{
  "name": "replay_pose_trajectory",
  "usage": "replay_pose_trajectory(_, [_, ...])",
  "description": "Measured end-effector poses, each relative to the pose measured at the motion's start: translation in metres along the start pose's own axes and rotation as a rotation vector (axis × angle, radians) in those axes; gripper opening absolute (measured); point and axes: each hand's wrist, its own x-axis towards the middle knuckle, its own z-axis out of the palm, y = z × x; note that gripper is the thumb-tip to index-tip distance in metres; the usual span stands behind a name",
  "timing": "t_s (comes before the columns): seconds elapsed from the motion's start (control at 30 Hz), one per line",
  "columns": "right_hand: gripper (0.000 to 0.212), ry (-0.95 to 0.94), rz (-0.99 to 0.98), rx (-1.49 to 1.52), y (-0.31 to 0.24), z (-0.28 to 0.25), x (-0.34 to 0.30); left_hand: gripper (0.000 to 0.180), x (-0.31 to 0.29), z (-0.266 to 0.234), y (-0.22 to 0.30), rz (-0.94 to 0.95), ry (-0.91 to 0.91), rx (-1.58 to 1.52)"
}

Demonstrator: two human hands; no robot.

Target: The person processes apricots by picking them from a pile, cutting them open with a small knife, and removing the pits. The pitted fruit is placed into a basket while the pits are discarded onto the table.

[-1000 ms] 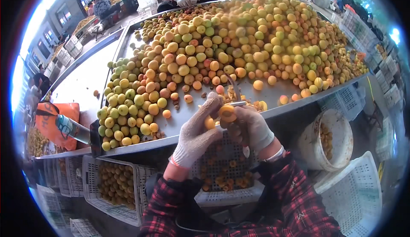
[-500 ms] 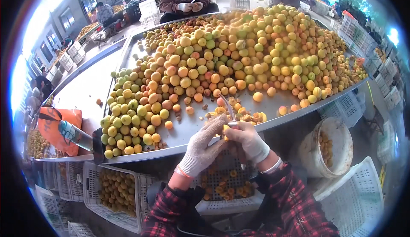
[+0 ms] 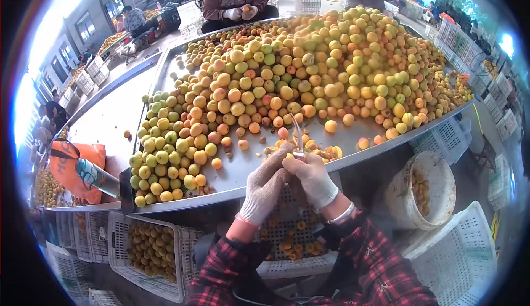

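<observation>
My left hand [image 3: 266,187], in a white knit glove, is closed with its fingertips against my right hand. A small bit of yellow apricot [image 3: 289,156] shows at its fingertips, the rest hidden. Gloved as well, my right hand [image 3: 313,178] grips a knife with a thin curved blade [image 3: 298,134], which points up and away over the table edge. Just beyond the blade lie cut apricot pieces [image 3: 328,152] on the metal table [image 3: 237,168]. A large heap of whole apricots [image 3: 309,74] covers much of that table.
Below my hands sits a crate [image 3: 309,259] with apricot halves inside. To the left, a white crate [image 3: 179,251] holds apricots; to the right stand a white bucket [image 3: 444,190] and another crate [image 3: 458,256]. An orange bag [image 3: 77,168] and a bottle [image 3: 102,180] lie left. Co-workers sit across.
Both hands have shifted slightly, and the yellow piece between them is now mostly covered. The blade stands a little more upright. Across the table, a co-worker's hands have shifted and now hold an orange fruit.
</observation>
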Motion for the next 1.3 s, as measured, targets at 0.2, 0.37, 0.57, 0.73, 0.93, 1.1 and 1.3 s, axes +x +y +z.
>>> replay_pose_trajectory(0.2, [0.014,0.047,-0.090,0.175,0.014,-0.001,0.012,0.041,0.008,0.003,-0.011,0.028,0.071,-0.103])
replay_pose_trajectory(0.37, [0.021,-0.021,-0.022,0.089,0.012,-0.011,0.014,0.038,0.011,0.006,-0.006,0.049,0.070,-0.057])
replay_pose_trajectory(0.57, [0.023,0.018,-0.171,-0.064,0.010,0.008,0.006,0.029,0.009,0.012,-0.007,0.220,0.221,0.155])
replay_pose_trajectory(0.73, [0.029,-0.018,-0.167,-0.171,0.015,0.009,0.005,0.024,0.025,0.004,-0.007,0.256,0.241,0.044])
replay_pose_trajectory(0.93, [0.033,-0.366,-0.060,-0.660,-0.005,0.000,-0.006,0.034,0.048,-0.035,-0.026,0.184,0.383,0.170])
replay_pose_trajectory(1.1, [0.043,-0.245,-0.232,-1.027,-0.014,-0.028,-0.005,0.044,0.049,-0.045,-0.041,0.216,0.387,0.581])
replay_pose_trajectory(1.3, [0.034,0.128,0.008,-1.036,-0.062,-0.071,0.026,0.040,0.035,-0.033,-0.013,0.088,0.343,0.453])
